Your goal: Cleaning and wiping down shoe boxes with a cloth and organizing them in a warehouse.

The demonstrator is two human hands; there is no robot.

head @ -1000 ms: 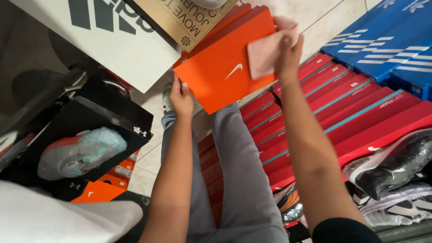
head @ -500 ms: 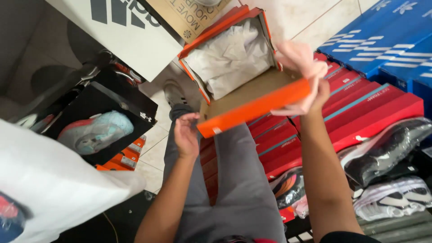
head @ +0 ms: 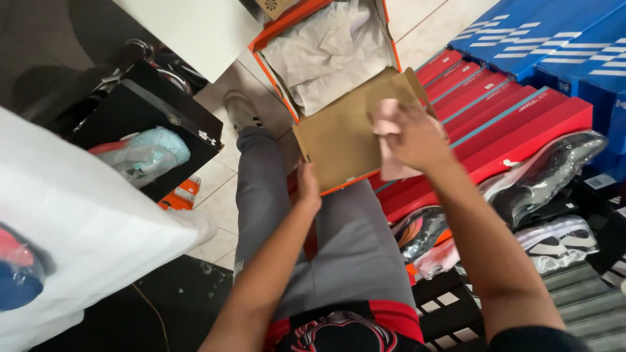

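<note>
Orange shoebox, opened, contents still wrapped

Orange shoebox [head: 329,91]: upper centre of frame, held over the person's lap, hinged lid [head: 349,127] folded down toward the viewer, brown inside showing.

Far left: white foam sheet [head: 78,234]; above it, black box [head: 147,133] with a pale blue shoe [head: 153,146] in plastic.

Left hand [head: 306,186]: at lower centre, fingers closed on the lid's near edge, steadying it.

White tissue paper [head: 329,55]: fills the box; whatever lies beneath is hidden.

Right hand [head: 411,137]: curled around a pink cloth [head: 388,146], pressed on the lid's inner face.

Right: red boxes [head: 521,124], blue boxes [head: 561,45], bagged shoes [head: 548,173].

Status: box opened; tissue not yet lifted.
</note>
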